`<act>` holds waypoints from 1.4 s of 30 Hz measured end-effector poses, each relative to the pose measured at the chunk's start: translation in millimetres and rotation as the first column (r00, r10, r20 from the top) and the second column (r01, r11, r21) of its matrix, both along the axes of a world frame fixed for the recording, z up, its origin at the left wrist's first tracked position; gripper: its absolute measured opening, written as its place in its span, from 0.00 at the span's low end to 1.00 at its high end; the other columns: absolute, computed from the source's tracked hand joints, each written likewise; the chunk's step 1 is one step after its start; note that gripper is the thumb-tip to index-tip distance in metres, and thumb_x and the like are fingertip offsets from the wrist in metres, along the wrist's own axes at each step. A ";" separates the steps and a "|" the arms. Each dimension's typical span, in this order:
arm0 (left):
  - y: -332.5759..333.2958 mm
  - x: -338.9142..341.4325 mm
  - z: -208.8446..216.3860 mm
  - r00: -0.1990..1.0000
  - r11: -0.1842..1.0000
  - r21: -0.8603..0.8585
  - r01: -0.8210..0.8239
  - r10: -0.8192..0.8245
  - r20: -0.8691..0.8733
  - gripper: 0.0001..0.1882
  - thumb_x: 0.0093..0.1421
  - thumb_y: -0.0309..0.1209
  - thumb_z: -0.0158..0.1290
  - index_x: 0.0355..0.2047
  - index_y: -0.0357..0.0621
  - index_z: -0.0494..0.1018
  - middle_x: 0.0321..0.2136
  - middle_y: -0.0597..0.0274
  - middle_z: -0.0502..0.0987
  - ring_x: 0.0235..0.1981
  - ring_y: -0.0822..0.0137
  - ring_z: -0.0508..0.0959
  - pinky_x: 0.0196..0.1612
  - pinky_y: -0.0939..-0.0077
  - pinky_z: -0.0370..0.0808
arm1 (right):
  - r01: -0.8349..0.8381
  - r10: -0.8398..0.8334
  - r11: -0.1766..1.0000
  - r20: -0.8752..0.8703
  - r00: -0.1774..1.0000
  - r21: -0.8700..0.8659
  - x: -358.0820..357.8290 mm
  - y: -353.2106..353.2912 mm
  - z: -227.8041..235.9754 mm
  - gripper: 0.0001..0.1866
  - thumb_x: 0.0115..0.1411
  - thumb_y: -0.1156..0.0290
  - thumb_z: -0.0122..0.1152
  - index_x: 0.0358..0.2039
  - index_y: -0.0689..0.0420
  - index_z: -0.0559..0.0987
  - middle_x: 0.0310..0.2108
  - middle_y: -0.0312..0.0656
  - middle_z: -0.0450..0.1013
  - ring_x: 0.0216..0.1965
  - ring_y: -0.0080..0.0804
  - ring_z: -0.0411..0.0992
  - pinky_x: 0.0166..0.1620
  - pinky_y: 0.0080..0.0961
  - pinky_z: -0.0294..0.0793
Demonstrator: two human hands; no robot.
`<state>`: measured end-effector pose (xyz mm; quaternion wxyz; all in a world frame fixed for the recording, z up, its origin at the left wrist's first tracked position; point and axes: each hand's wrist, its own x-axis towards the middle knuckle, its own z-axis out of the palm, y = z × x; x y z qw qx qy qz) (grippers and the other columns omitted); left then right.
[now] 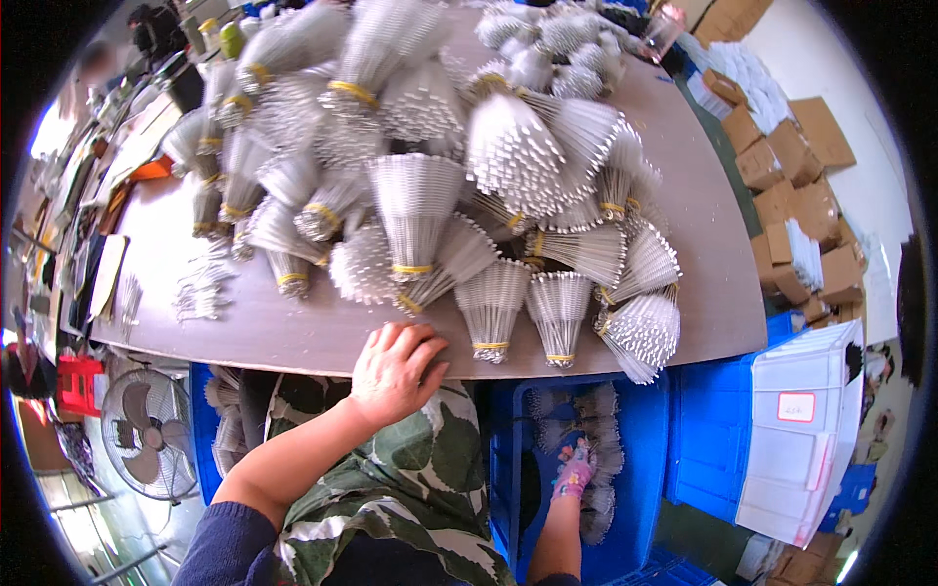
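Observation:
My left hand (396, 369) rests at the table's front edge, fingers loosely bent, thumb apart, nothing visible in it. Just beyond it lie bundles of thin wire brushes with white bristles, many tied with yellow bands. The nearest are a fanned brush bundle (491, 305) and another brush bundle (559, 311) to its right. My right hand (575, 467), in a pink patterned glove, reaches down into a blue bin (640, 469) beside my lap. It is at a column of brush bundles (598, 508) there; its small, blurred fingers do not show whether they grip one.
More bundles are heaped across the brown table (713, 303), with loose brushes (203, 285) at the left. A white bin (806, 430) and cardboard boxes (791, 146) stand to the right. A floor fan (149, 433) is at the lower left, beside another blue bin (202, 430).

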<state>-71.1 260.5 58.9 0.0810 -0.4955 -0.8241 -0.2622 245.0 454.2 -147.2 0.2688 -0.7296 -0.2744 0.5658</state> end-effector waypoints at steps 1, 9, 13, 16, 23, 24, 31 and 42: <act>1.2 0.9 1.4 0.998 0.996 0.059 0.062 -0.063 0.018 0.12 0.48 0.33 0.56 0.34 0.47 0.72 0.36 0.64 0.71 0.38 0.61 0.69 0.41 0.68 0.66 | -0.142 0.145 0.973 -0.002 0.990 0.183 -3.7 -6.9 26.6 0.11 0.57 0.62 0.56 0.36 0.55 0.74 0.22 0.36 0.71 0.18 0.23 0.67 0.21 0.18 0.65; -85.4 41.3 -16.9 0.882 0.908 0.296 0.296 -0.379 0.281 0.14 0.47 0.25 0.55 0.37 0.45 0.70 0.35 0.60 0.71 0.34 0.57 0.74 0.35 0.66 0.73 | -0.565 0.705 0.448 0.115 0.700 0.693 -118.0 -70.8 196.0 0.10 0.60 0.70 0.52 0.39 0.61 0.74 0.26 0.34 0.71 0.25 0.18 0.67 0.30 0.15 0.69; -139.5 52.2 -37.7 0.872 0.966 0.219 0.140 -0.225 0.436 0.11 0.49 0.27 0.54 0.34 0.45 0.72 0.30 0.59 0.73 0.32 0.58 0.74 0.34 0.68 0.73 | -0.510 0.856 0.215 0.090 0.508 0.833 -193.5 -83.6 237.7 0.12 0.57 0.72 0.57 0.41 0.62 0.72 0.31 0.35 0.71 0.30 0.19 0.69 0.35 0.18 0.73; -168.9 58.7 -43.3 0.797 0.985 0.138 -0.100 -0.004 0.604 0.08 0.50 0.27 0.54 0.33 0.44 0.73 0.28 0.58 0.73 0.31 0.57 0.75 0.34 0.68 0.74 | -0.455 0.857 0.223 0.050 0.514 0.862 -265.2 -90.1 259.5 0.18 0.55 0.70 0.60 0.45 0.62 0.69 0.34 0.37 0.68 0.31 0.19 0.68 0.33 0.18 0.73; -199.9 65.7 -59.6 0.558 0.960 0.143 -0.240 0.016 0.829 0.10 0.52 0.29 0.53 0.35 0.41 0.73 0.31 0.56 0.75 0.32 0.61 0.78 0.36 0.71 0.74 | -0.674 0.483 -0.011 0.594 0.643 0.739 -338.2 -60.1 263.2 0.40 0.45 0.49 0.66 0.49 0.68 0.64 0.43 0.59 0.69 0.44 0.54 0.69 0.48 0.36 0.67; -202.5 64.3 -59.6 0.560 0.965 0.127 -0.230 0.025 0.828 0.10 0.52 0.29 0.53 0.35 0.40 0.73 0.30 0.56 0.76 0.32 0.62 0.78 0.36 0.72 0.74 | -0.659 0.520 -0.001 0.563 0.642 0.753 -336.7 -51.5 261.5 0.33 0.49 0.56 0.65 0.46 0.68 0.67 0.38 0.53 0.73 0.39 0.46 0.72 0.43 0.32 0.70; -218.1 59.1 -79.5 0.302 0.953 0.089 -0.291 0.003 0.953 0.12 0.54 0.31 0.54 0.38 0.41 0.73 0.28 0.62 0.77 0.29 0.73 0.76 0.35 0.77 0.73 | -0.558 0.824 0.453 -0.089 0.559 0.695 -281.7 -100.1 314.7 0.18 0.51 0.68 0.64 0.41 0.62 0.73 0.34 0.37 0.74 0.30 0.22 0.73 0.32 0.16 0.72; -166.1 41.8 -27.0 0.448 0.868 0.492 -0.063 -0.416 0.791 0.46 0.45 0.28 0.62 0.60 0.37 0.47 0.56 0.53 0.60 0.57 0.62 0.61 0.59 0.69 0.57 | -0.767 0.991 0.094 0.011 0.131 0.635 -181.7 -211.9 206.1 0.38 0.41 0.76 0.70 0.54 0.62 0.62 0.49 0.41 0.66 0.49 0.29 0.65 0.53 0.25 0.63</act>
